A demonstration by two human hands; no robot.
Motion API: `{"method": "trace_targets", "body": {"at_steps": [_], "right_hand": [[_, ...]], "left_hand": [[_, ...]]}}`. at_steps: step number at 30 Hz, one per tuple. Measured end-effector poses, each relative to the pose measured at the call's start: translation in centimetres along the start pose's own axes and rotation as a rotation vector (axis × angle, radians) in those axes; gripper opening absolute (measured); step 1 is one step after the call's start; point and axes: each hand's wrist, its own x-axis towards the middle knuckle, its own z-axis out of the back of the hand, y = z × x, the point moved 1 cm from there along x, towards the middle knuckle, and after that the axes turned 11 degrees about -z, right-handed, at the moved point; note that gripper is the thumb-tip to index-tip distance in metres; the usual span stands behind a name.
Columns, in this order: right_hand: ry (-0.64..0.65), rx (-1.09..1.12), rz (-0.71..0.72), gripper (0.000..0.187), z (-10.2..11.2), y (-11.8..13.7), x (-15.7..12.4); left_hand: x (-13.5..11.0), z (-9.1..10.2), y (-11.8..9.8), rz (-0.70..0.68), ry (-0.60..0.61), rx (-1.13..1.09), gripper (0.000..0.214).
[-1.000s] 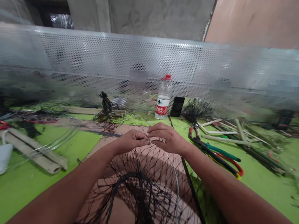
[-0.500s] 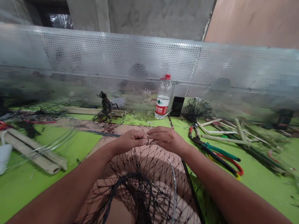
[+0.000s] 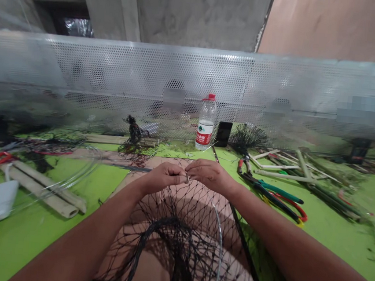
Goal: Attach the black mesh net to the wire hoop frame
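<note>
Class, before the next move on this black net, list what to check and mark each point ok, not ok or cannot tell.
1. Hands together: ok. The left hand and right hand meet at the net's upper edge.
2. Net spread out: not ok. The black net has a bunched dark loop in its middle.
3. Thin wire clear of the hands: ok. The thin wire curves below the right hand, apart from it.
4. Tools nearby: ok. Green-handled pliers lie to the right of the right hand.
5. What the hands pinch: cannot tell. The fingers hide it.
</note>
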Motion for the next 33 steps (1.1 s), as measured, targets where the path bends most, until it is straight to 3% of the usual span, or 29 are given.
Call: {"method": "trace_targets", "body": {"at_steps": [12,19,28,33], "right_hand": [[0.112,0.103,-0.026,0.020,1.0,0.9,0.3],[0.091,0.107,-0.035,0.016,1.0,1.0,0.6],[0.132,-0.125,-0.155,0.018,0.3,0.7,0.5],[0.151,-0.166,-0.210,0.015,0.3,0.7,0.8]], "left_hand": [[-0.2,-0.1,0.3,-0.030,0.021,0.000,0.034],[-0.1,-0.2,0.1,-0.048,0.037,0.069,0.036],[0.2,0.1,-0.4,-0.167,-0.001,0.372,0.034],[0.3,0.0,-0.3,-0.190,-0.007,0.401,0.032]]}}
